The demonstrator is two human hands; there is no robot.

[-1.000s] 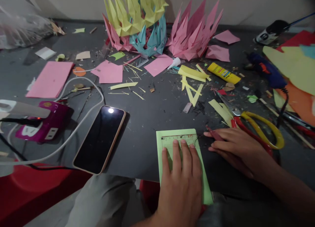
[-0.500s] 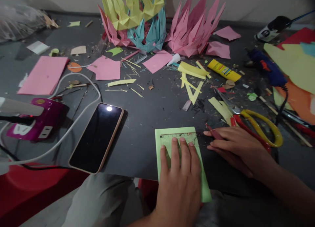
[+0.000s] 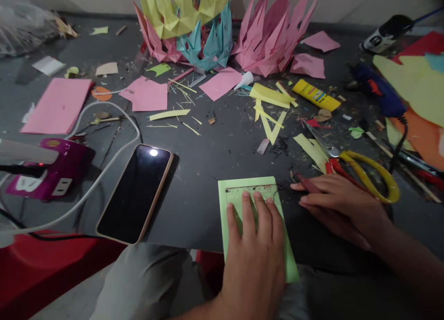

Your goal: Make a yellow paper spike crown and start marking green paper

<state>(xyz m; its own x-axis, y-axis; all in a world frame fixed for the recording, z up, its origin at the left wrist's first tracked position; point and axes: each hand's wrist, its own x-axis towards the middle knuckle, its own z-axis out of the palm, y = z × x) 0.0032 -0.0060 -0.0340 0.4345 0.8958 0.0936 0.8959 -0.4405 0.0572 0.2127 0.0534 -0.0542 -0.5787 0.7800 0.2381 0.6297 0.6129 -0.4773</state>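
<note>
My left hand [image 3: 255, 246] lies flat with its fingers stretched over a clear plastic ruler [image 3: 268, 190], pressing it onto a pale green sheet of paper [image 3: 290, 267]. The paper hangs a little over the table's near edge, and a dark line runs along the ruler's top. To the right, my right hand [image 3: 343, 209] is closed around a slim dark red tool [image 3: 308, 185]; its pointed end faces up and left, and its exact kind cannot be made out. This hand rests beside the paper, apart from it, just below the yellow-and-red-handled scissors [image 3: 373, 172].
A phone [image 3: 137, 193] with its light on lies left, near a purple socket block [image 3: 52, 169] and white cable. Folded paper crowns [image 3: 274, 38] stand at the back. Paper scraps, a yellow glue tube [image 3: 316, 95] and a blue glue gun [image 3: 376, 91] lie around.
My right hand has shifted slightly right with the red tool, away from the green paper. My left hand stays on the ruler. The view has tilted a little.
</note>
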